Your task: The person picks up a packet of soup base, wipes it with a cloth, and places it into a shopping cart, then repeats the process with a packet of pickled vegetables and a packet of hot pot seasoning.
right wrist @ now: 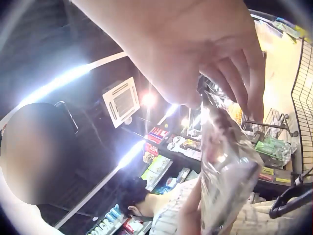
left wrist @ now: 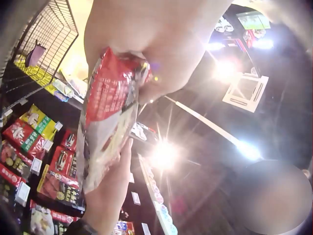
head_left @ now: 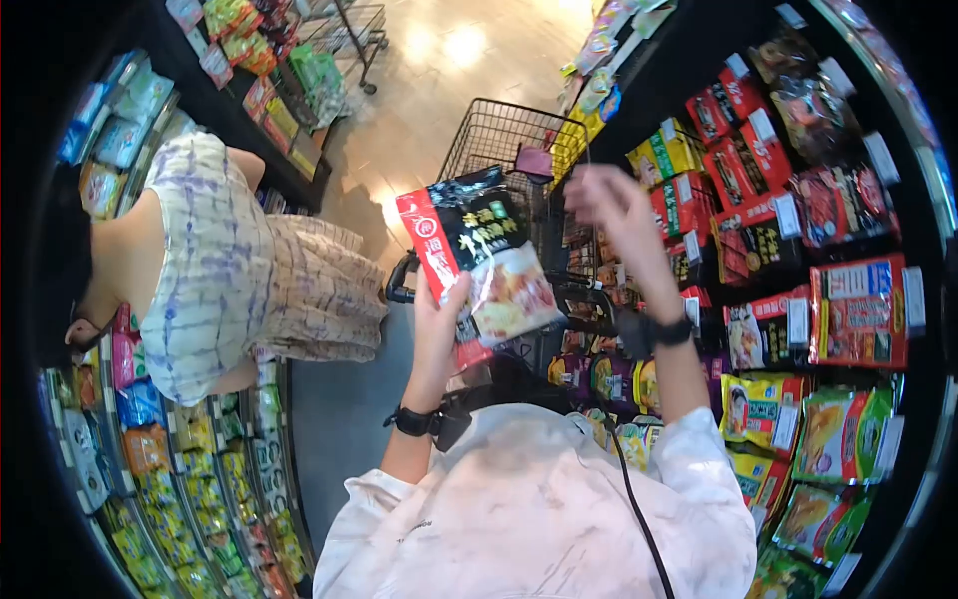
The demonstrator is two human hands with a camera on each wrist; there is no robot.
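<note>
A black and red food package (head_left: 489, 260) with a clear window is gripped at its lower left edge by my left hand (head_left: 439, 309), thumb across its front. The left wrist view shows that package (left wrist: 107, 98) edge-on beneath the left hand (left wrist: 142, 44). To the right of the package in the head view, my right hand (head_left: 607, 200) is raised and motion-blurred, fingers loosely extended, apart from it. From the right wrist, the hand (right wrist: 195, 49) overlaps the package's (right wrist: 227, 166) top edge, fingers bent downward; contact is unclear there.
A black wire cart (head_left: 499, 130) holding a small pink item (head_left: 534, 162) stands ahead, beyond the package. Shelves of packaged food (head_left: 758, 240) line the right side. At left, a person in a patterned dress (head_left: 215, 270) stands beside more shelves (head_left: 200, 469). Tiled floor (head_left: 439, 60) lies ahead.
</note>
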